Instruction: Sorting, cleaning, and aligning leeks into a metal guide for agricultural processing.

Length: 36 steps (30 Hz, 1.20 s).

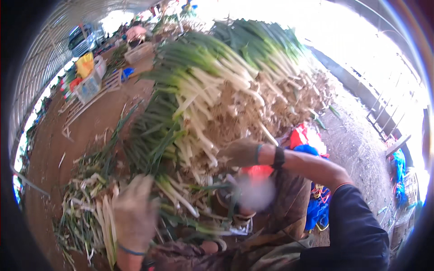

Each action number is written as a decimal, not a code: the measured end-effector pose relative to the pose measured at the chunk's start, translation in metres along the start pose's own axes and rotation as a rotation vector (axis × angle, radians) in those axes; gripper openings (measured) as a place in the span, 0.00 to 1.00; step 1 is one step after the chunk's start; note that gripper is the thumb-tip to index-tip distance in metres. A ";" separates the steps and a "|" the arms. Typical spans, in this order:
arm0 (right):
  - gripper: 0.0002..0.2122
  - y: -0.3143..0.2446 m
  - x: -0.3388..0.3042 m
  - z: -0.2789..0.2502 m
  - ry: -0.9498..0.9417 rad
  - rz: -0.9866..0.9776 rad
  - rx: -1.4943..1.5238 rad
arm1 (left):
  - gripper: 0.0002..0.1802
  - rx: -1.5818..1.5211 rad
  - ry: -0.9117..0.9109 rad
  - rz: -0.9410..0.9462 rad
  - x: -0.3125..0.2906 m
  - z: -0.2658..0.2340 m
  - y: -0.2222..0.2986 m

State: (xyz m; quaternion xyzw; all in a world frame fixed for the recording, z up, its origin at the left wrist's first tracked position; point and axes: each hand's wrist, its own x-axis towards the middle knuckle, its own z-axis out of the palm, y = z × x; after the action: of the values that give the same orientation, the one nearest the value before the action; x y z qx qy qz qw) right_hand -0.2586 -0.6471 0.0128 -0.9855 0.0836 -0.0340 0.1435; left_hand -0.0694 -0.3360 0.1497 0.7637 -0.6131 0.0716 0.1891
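Observation:
A large heap of leeks (199,86) lies in front of me, green tops to the far left and brown rooty ends toward the right. My right hand (239,153), in a tan work glove, is at the near edge of the heap against the roots; its fingers blend into them. Lower left, my left hand (135,217), also gloved, is smeared by motion. It hovers beside a pile of pale, trimmed-looking leeks (106,221), and whether it holds any does not show. A few loose leeks (181,196) lie between my two hands.
Stripped leaves (81,212) litter the ground at left. A wooden frame (88,106) and a clear plastic crate (89,88) stand farther back. By my right knee are red and blue bags (318,207). A low wall (348,72) runs along the right. Another person (135,34) is far left.

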 end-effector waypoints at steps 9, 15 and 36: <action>0.20 -0.030 -0.091 -0.071 0.067 -0.066 -0.054 | 0.30 0.028 0.253 0.801 -0.051 -0.008 0.174; 0.20 -0.027 -0.132 -0.109 0.093 0.118 0.044 | 0.29 0.023 0.297 0.838 -0.098 -0.019 0.186; 0.26 0.120 0.082 -0.051 0.503 0.123 -0.209 | 0.18 0.203 0.508 0.331 0.024 0.027 0.018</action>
State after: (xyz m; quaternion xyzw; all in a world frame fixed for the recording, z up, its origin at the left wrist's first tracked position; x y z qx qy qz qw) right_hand -0.2012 -0.7888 0.0301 -0.9487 0.1792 -0.2599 0.0177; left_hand -0.0842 -0.3713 0.1371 0.6261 -0.6519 0.3507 0.2450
